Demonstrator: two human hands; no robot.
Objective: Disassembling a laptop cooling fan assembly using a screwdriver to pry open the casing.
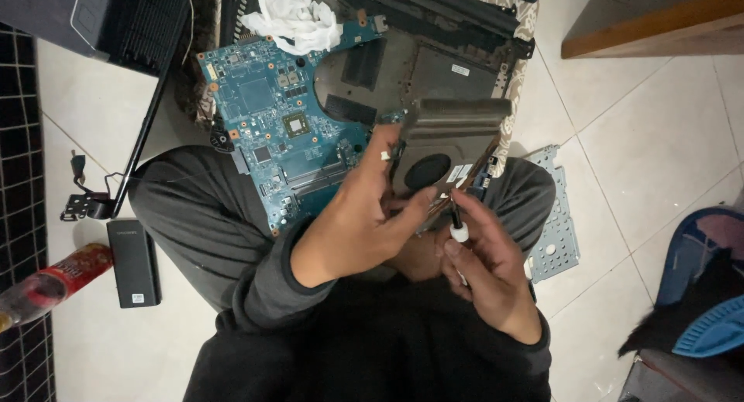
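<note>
My left hand (364, 216) grips a laptop cooling fan with its copper heatsink (446, 135), lifted above my lap. My right hand (484, 266) holds a small screwdriver with a white collar (458, 225), its tip against the lower edge of the fan. A blue laptop motherboard (271, 115) lies across my left knee, just left of the fan. Behind it sits the dark laptop base shell (418, 61), with a crumpled white cloth (294, 18) on its upper left corner.
A laptop lid with screen (116, 22) lies at the upper left, a black power brick (134, 262) and a red-labelled plastic bottle (46, 282) at the left. A grey metal bracket plate (554, 216) rests by my right knee. A wooden furniture edge (659, 22) is at the upper right.
</note>
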